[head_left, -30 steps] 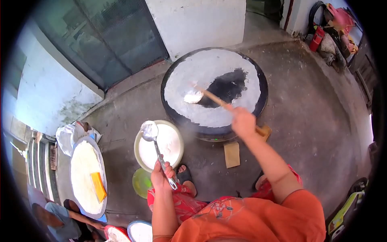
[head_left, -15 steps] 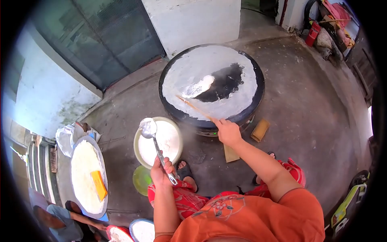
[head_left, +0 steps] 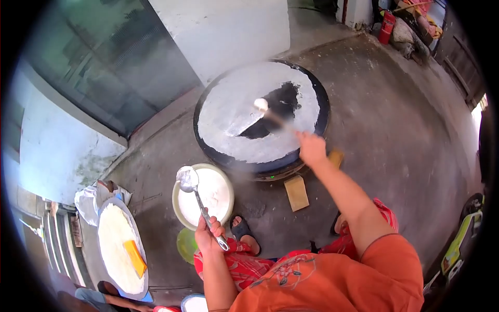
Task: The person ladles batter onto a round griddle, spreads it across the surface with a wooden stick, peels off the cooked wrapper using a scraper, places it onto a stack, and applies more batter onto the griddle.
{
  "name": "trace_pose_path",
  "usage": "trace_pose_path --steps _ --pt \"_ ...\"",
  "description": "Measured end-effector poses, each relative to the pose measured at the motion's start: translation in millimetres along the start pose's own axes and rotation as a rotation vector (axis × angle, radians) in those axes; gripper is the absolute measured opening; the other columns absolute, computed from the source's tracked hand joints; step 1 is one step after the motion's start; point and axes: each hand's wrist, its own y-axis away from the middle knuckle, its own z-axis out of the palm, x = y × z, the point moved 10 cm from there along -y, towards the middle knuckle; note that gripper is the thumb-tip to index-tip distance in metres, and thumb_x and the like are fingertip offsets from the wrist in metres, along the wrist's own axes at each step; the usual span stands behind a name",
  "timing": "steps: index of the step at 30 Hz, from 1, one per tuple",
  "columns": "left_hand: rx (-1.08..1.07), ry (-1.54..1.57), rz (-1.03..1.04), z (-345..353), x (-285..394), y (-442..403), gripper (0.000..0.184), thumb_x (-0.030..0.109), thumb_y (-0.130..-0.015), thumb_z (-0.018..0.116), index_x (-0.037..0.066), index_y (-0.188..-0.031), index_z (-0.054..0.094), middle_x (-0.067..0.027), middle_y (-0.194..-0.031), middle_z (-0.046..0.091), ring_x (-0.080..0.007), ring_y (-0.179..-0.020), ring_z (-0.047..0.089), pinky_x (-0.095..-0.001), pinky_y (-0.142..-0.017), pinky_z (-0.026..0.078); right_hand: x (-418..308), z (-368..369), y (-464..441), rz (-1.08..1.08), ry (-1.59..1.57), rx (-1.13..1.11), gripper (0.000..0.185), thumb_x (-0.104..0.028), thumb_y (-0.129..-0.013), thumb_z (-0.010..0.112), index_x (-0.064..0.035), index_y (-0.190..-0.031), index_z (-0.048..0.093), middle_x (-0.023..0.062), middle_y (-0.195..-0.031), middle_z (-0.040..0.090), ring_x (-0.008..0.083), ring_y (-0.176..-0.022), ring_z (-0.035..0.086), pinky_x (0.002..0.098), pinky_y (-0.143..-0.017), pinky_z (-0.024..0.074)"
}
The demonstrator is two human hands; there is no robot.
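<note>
My left hand (head_left: pixel 210 232) is closed round the handle of a metal ladle (head_left: pixel 188 179), whose batter-smeared bowl hangs over a tub of white batter (head_left: pixel 207 195). Low over the near right edge of the big round black griddle, my right hand (head_left: pixel 312 149) grips a wooden spreader (head_left: pixel 280 122), blurred by motion. The spreader's far end meets a small white lump (head_left: pixel 261 104) of batter beside a bare black patch. A thin white layer of batter (head_left: pixel 228 99) covers most of the griddle (head_left: pixel 199 136).
On the left lies a tray (head_left: pixel 146 255) of white sheets with a yellow object (head_left: pixel 135 258). A green basin (head_left: pixel 186 245) sits beside the tub. Brown blocks (head_left: pixel 296 193) lie near the griddle. Another person's arm (head_left: pixel 125 302) shows at bottom left.
My right hand has moved right and away from me with the spreader. The batter lump is smaller, and its far end has shifted. My left hand still holds the ladle over the tub.
</note>
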Motion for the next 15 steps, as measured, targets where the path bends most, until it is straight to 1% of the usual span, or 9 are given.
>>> trace_pose_path --steps 2,4,5,6,8,9,11,12,15 --pt "-0.005 -0.007 -0.007 -1 0 -1 0.022 0.020 -0.092 0.035 0.008 -0.108 0.045 -0.0054 -0.068 0.043 -0.0097 -0.045 0.035 -0.0201 -0.035 0.029 14 -9 -14 0.022 -0.028 0.033 0.036 -0.010 -0.066 0.052 -0.0112 -0.102 0.055 0.0102 -0.079 0.056 0.0282 -0.070 0.058 0.0399 -0.057 0.0465" --pt "-0.007 -0.001 -0.006 2 -2 -1 0.024 0.020 -0.092 0.034 0.007 -0.107 0.046 -0.0049 -0.068 0.043 -0.0090 -0.045 0.035 -0.0197 -0.035 0.029 28 -3 -19 0.209 -0.226 -0.045 0.037 -0.010 -0.066 0.051 -0.0111 -0.103 0.056 0.0127 -0.081 0.056 0.0306 -0.074 0.058 0.0414 -0.062 0.0471" --pt "0.001 0.009 -0.001 2 -1 0 0.025 0.020 -0.092 0.033 0.006 -0.107 0.047 -0.0043 -0.068 0.043 -0.0084 -0.045 0.035 -0.0193 -0.036 0.030 26 3 -10 0.301 -0.450 -0.052 0.038 -0.011 -0.065 0.051 -0.0116 -0.103 0.057 0.0155 -0.084 0.056 0.0321 -0.079 0.058 0.0418 -0.068 0.0469" --pt "-0.002 0.007 0.000 3 -2 0 0.025 0.020 -0.092 0.033 0.006 -0.107 0.047 -0.0043 -0.068 0.043 -0.0084 -0.045 0.035 -0.0193 -0.036 0.030 20 15 3 0.369 -0.525 -0.097 0.039 -0.013 -0.065 0.052 -0.0121 -0.104 0.058 0.0164 -0.085 0.056 0.0318 -0.081 0.058 0.0406 -0.072 0.0465" --pt "-0.002 0.004 0.006 3 -1 0 0.025 0.021 -0.092 0.033 0.006 -0.108 0.047 -0.0043 -0.068 0.043 -0.0087 -0.046 0.035 -0.0194 -0.036 0.031 -25 -6 34 0.052 -0.438 -0.076 0.040 -0.012 -0.066 0.053 -0.0112 -0.105 0.057 0.0138 -0.084 0.056 0.0303 -0.078 0.058 0.0407 -0.069 0.0467" --pt "-0.005 0.001 0.007 4 -1 -2 0.025 0.021 -0.092 0.033 0.006 -0.108 0.047 -0.0043 -0.068 0.043 -0.0087 -0.046 0.035 -0.0194 -0.036 0.031 -17 -2 30 0.054 -0.440 -0.073 0.040 -0.012 -0.066 0.053 -0.0112 -0.105 0.057 0.0138 -0.084 0.056 0.0303 -0.078 0.058 0.0407 -0.069 0.0467" --pt "-0.005 -0.003 0.008 1 -2 -2 0.026 0.021 -0.092 0.033 0.006 -0.108 0.047 -0.0044 -0.068 0.043 -0.0088 -0.046 0.036 -0.0198 -0.036 0.031 1 -1 25 -0.106 -0.195 0.064 0.038 -0.009 -0.066 0.053 -0.0100 -0.104 0.057 0.0111 -0.082 0.056 0.0284 -0.072 0.058 0.0398 -0.062 0.0468" --pt "0.004 -0.010 0.005 -2 -3 -2 0.026 0.021 -0.092 0.033 0.006 -0.108 0.047 -0.0044 -0.068 0.043 -0.0088 -0.046 0.036 -0.0198 -0.036 0.031 24 -1 11 -0.020 -0.096 0.102 0.037 -0.006 -0.066 0.051 -0.0096 -0.103 0.056 0.0099 -0.080 0.056 0.0270 -0.067 0.057 0.0378 -0.056 0.0461" --pt "-0.012 -0.035 -0.009 3 -3 -5 0.026 0.021 -0.092 0.033 0.006 -0.108 0.047 -0.0044 -0.069 0.043 -0.0087 -0.047 0.036 -0.0199 -0.036 0.031 48 -21 -19 0.077 -0.011 0.079 0.037 -0.005 -0.066 0.050 -0.0094 -0.102 0.056 0.0108 -0.078 0.055 0.0280 -0.069 0.058 0.0383 -0.057 0.0465"
